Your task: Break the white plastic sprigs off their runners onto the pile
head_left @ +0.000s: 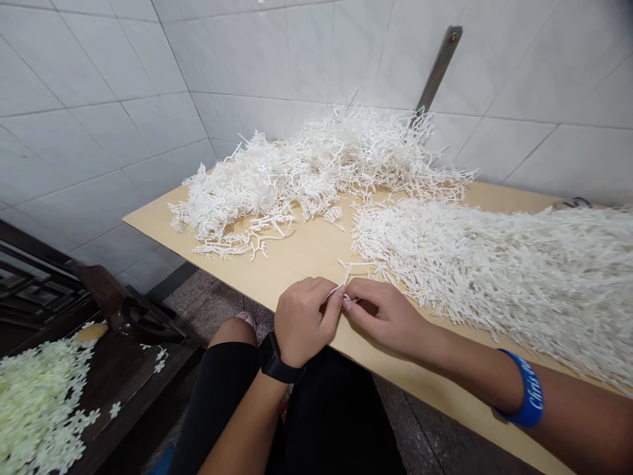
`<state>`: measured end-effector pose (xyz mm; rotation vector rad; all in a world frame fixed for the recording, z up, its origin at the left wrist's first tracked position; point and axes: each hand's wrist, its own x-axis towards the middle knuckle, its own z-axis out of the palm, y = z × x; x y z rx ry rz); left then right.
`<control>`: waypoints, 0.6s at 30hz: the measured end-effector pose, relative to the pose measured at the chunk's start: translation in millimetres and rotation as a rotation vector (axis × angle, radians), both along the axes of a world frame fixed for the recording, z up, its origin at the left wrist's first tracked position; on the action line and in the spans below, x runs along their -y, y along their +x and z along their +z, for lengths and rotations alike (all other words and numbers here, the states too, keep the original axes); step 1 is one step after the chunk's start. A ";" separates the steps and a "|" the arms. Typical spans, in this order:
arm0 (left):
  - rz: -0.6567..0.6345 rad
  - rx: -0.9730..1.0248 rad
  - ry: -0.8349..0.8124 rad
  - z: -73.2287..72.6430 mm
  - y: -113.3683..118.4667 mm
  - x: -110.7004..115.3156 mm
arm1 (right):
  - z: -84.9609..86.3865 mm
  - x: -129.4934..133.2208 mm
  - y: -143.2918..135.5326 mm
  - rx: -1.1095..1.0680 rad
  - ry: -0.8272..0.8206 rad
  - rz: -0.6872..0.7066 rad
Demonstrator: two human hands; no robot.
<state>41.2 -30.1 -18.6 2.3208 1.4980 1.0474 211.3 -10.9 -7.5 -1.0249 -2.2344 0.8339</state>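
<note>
Along the near edge of the worktop (297, 264), the left hand (304, 320) and right hand (386, 313) pinched a slender white sprig (347, 272) in narrowed fingers, just beside the dense pile (475, 257). Such thin prongs seemed to want light, close-set fingertips and gentle turning, since tugging might snap them.

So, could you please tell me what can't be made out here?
In the head view:
White strand, held part: hidden by the left hand and right hand.
White pile, right side: cut off by the right edge.
Pale flowers: cut off by the left edge.
Blue wristband, end of lettering: curved out of sight.
Metal strip, lower end: behind the white heap.
</note>
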 end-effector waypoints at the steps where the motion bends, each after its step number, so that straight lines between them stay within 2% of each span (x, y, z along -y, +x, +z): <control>1: 0.001 -0.001 0.001 0.0 0.0 0.0 | 0.0 -0.1 -0.1 -0.002 0.000 0.001; 18: 0.011 0.009 -0.023 0.5 0.0 1.0 | -1.1 0.5 -0.1 -0.016 0.011 0.001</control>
